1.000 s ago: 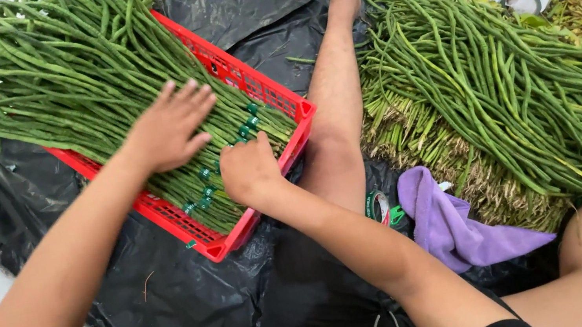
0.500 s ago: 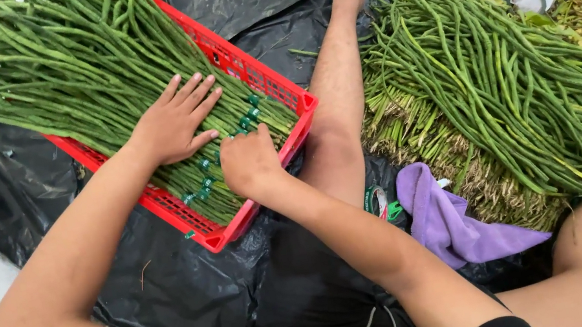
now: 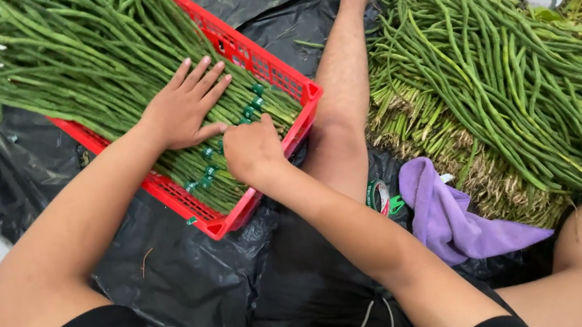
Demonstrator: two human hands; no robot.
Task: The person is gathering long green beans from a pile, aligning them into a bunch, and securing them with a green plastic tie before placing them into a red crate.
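The black plastic sheet (image 3: 195, 300) is lying under everything; on it, right of the red crate (image 3: 238, 45), a loose heap of long beans (image 3: 499, 79) is spreading beside the person's outstretched leg (image 3: 341, 83). The red crate is carrying bundled long beans (image 3: 81, 57), their green-tied ends pointing toward its near corner. Since a second ago the crate and both hands are sitting slightly higher and farther right in view, though that may be the head camera shifting; the hands are keeping their hold, so the bundles are probably being pressed level. The left hand (image 3: 181, 107) is lying flat, fingers spread wide, on the beans inside the crate; the right hand (image 3: 253, 150) is curling at the crate's near rim over the tied ends, its grip hidden. A purple cloth (image 3: 448, 219) is lying right of the crate.
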